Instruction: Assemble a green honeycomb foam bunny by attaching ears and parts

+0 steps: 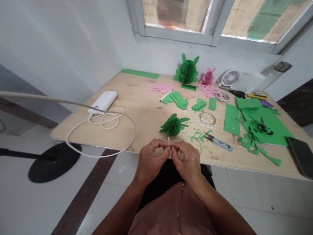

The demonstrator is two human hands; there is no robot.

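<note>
Hands at the near table edge: left hand [149, 160] and right hand [187, 161] meet fingertip to fingertip, both pinching one small white strip [169, 140] that stands upright between them. Just beyond, green folded-paper figure [173, 125] on the wooden table [146, 111]. Right of it: green scraps [199, 135], blue-handled snips [220, 142], tape ring [207, 118], green sheets [264, 122]. Left: white cable [105, 119].

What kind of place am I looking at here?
Probably a home craft corner: a plywood table under a window, strewn with green paper sheets, scissors and folded paper figures. Both hands, left hand and right hand, pinch a small white strip.
</note>
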